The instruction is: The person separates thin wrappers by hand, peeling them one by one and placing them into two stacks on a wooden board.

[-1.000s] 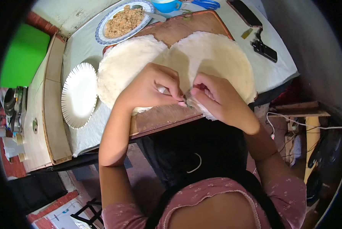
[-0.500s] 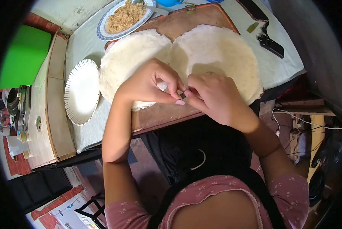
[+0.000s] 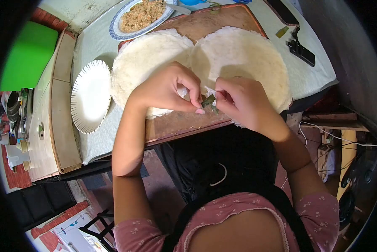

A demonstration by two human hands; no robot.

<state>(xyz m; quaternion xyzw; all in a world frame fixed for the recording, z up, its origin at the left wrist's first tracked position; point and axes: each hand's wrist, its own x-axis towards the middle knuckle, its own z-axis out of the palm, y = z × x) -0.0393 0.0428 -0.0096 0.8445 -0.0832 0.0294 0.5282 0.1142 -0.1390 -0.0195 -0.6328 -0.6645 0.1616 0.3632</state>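
Observation:
My left hand [image 3: 167, 89] pinches a dark green strip [image 3: 208, 101], possibly pepper or leaf, between thumb and fingertip, low over the board's near edge. Just right of it, my right hand [image 3: 247, 101] is closed with fingers curled in; what it grips is hidden. A whitish scrap shows at its fingertips. Under both hands lie two thin, round, pale dough sheets [image 3: 152, 52] [image 3: 251, 52], side by side and meeting in the middle. They rest on a brown wooden board [image 3: 213, 21], the right one reaching past its edge.
A blue-rimmed plate [image 3: 114, 28] of crumbly orange-brown filling [image 3: 142, 17] with a utensil stands at the back left. Left of the sheets is a white fluted plate [image 3: 89, 96]. A black device [image 3: 302, 53] and a small green piece [image 3: 282, 32] lie at the right.
My right hand has drawn slightly right, away from the left fingertips. More of the green strip now shows between the hands. The left hand stays nearly in place.

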